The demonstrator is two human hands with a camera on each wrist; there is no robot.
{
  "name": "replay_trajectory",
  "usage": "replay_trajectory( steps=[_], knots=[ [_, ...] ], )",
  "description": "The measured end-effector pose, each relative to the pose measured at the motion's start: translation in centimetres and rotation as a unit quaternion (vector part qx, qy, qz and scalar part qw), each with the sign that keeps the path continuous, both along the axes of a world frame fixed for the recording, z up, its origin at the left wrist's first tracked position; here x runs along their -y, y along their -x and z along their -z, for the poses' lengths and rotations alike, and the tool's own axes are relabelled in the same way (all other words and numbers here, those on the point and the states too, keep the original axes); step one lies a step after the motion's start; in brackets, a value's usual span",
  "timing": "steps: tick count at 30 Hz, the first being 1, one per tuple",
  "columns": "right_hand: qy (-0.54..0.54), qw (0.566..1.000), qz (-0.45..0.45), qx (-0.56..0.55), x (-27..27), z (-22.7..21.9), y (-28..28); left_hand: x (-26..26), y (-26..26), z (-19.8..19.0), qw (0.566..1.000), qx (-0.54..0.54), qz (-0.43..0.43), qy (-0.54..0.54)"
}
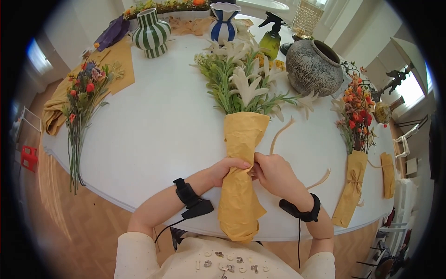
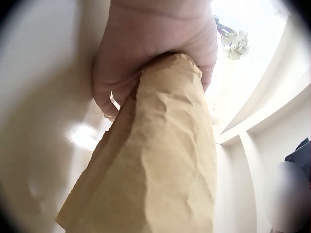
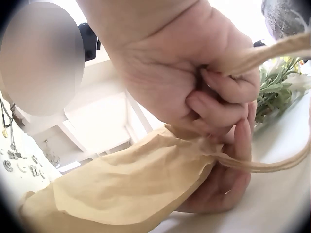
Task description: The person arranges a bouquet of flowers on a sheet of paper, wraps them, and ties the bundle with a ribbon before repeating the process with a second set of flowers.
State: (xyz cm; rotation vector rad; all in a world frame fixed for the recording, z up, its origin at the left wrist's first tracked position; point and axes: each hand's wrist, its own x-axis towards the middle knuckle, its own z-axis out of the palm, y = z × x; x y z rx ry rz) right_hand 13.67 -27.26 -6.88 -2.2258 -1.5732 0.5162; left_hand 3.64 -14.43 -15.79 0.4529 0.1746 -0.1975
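A bouquet of white lilies [image 1: 246,86] and green leaves stands out of a crinkled tan paper wrap [image 1: 241,204], gathered narrow at its middle. My left hand [image 1: 225,169] grips the wrap at that waist, thumb across the front. Close against it, my right hand [image 1: 276,174] has its fingers curled around a pale twine cord [image 3: 272,52]. Two loose ends of this twine reach out to the right over the table. In the right wrist view, a lower strand runs to the waist of the paper, where the left fingers [image 3: 241,141] meet the right ones.
On the white table [image 1: 158,116], loose flowers [image 1: 86,93] lie left and a tied, paper-wrapped orange bouquet [image 1: 355,176] lies right. Behind stand a green-striped vase [image 1: 151,35], a blue-striped vase [image 1: 224,25], a spray bottle [image 1: 271,39] and a grey pot [image 1: 311,69].
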Motion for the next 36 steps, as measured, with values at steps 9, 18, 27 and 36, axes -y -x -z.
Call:
replay_trajectory(
  steps=[9,18,27,36],
  knots=[
    [-0.055,0.998,0.01,-0.015,0.1,0.2,0.1,0.0,0.2,0.8,0.997,0.046,0.034,-0.05],
    [-0.059,0.995,-0.046,-0.07,0.4,1.4,-0.5,0.2,0.5,-0.3,0.999,-0.012,-0.02,-0.047],
    [-0.025,0.991,-0.04,-0.126,0.8,2.3,-1.2,-1.7,0.5,-3.0,0.951,-0.141,0.128,-0.244],
    [0.01,0.991,-0.047,-0.129,1.3,2.2,-1.5,-3.6,2.6,-4.9,0.762,0.008,0.141,-0.633]
  ],
)
